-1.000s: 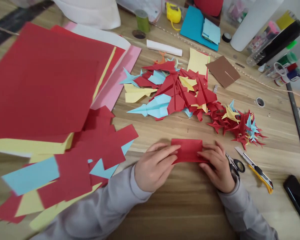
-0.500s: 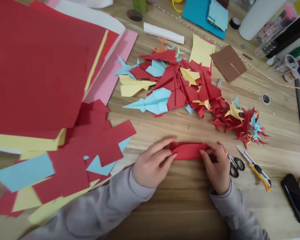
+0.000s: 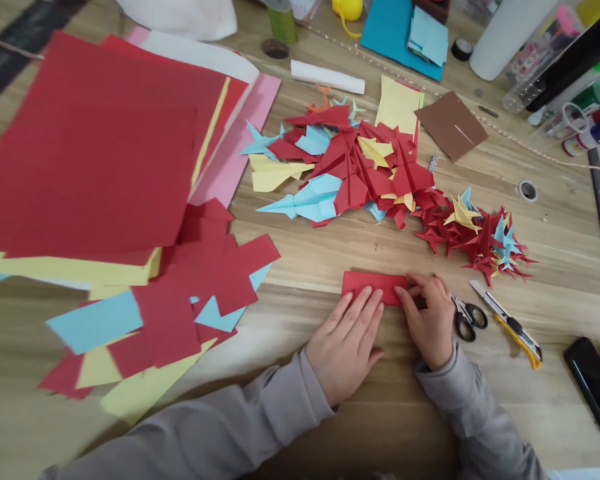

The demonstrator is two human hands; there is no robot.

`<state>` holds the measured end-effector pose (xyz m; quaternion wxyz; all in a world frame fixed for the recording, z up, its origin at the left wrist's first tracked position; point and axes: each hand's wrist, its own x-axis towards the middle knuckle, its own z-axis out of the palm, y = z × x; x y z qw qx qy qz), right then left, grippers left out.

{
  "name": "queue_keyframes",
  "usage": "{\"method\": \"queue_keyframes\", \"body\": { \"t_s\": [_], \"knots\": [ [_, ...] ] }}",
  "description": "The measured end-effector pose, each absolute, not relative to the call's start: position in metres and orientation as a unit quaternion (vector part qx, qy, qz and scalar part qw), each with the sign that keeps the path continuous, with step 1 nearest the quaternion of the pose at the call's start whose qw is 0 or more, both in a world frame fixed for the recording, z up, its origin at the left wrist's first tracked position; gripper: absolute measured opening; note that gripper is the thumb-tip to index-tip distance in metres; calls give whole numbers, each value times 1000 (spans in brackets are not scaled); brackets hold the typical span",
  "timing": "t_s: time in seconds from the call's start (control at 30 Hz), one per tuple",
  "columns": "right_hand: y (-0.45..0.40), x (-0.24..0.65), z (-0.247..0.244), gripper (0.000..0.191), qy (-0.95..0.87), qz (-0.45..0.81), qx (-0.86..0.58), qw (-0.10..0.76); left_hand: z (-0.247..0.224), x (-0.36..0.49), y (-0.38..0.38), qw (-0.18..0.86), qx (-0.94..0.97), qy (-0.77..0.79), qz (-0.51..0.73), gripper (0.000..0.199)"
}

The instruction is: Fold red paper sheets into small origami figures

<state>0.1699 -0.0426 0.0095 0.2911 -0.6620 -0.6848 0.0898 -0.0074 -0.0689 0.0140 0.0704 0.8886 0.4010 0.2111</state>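
**Red paper strip (image 3: 373, 287) lies crosswise before both hands**

It rests flat on the light wooden table (image 3: 300, 267), its long axis running left to right directly ahead of the person. The right hand (image 3: 427, 320) is the nearer to its right end, with the fingers curled down over that end; whether they pinch or only press, I cannot tell. The left hand (image 3: 345, 350) lies open and flat, fingers spread, the tips at the strip's lower edge, holding nothing. Compared with the earlier frame, that hand has drawn back from the strip's left end, leaving it uncovered. Just right of the right hand lie black-handled steel scissors (image 3: 469, 319) and a yellow utility knife (image 3: 510, 323). Beyond the strip spreads a heap of red, blue and yellow folded paper shapes (image 3: 360, 170).
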Motion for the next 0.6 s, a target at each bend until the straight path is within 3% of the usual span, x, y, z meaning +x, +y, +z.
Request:
{"method": "queue_keyframes", "body": {
  "t_s": [0.1,0.6],
  "knots": [
    [-43,170,10,17,-678,102,-665,297,11,-3,-71,108,882,430,161,61],
    [-46,172,11,9,-678,119,-665,288,13,-4,-73,138,873,454,115,66]
  ]
}}
